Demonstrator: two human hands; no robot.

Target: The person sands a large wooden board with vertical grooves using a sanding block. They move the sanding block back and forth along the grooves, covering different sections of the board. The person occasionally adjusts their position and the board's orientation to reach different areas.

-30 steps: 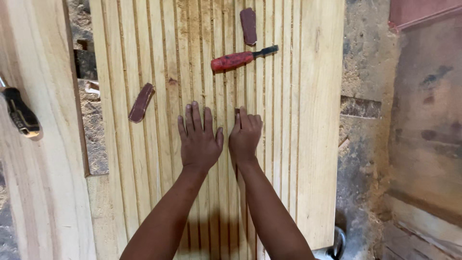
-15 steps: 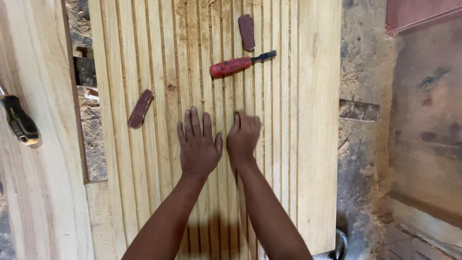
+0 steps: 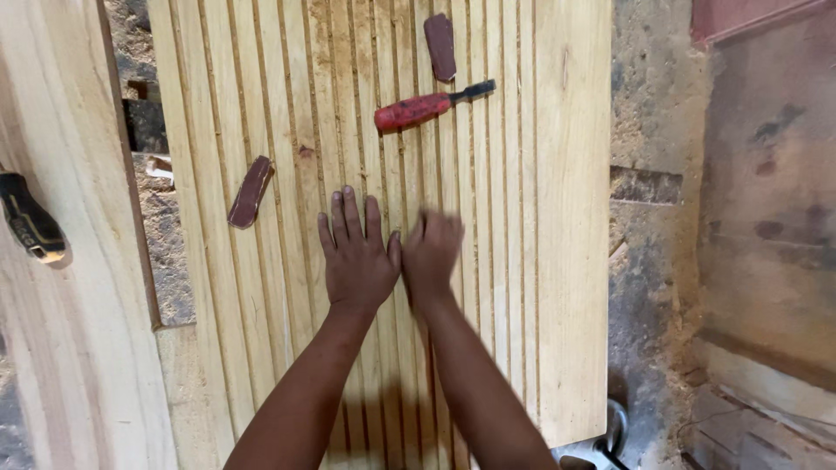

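Both hands press the grooved wood panel [image 3: 383,174] mid-surface: left hand [image 3: 357,261] flat, fingers spread; right hand [image 3: 431,252] blurred, grip unclear. Panel prob. stiff, heavy; best lifted by its long edges.

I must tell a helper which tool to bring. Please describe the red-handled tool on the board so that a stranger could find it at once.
Look at the grooved board under the left hand and right hand. Beyond the fingertips, near the far end, lies the chisel, slanted across the grooves. Unlike the two flat dark brown pieces nearby, it has a red handle and a dark blade.
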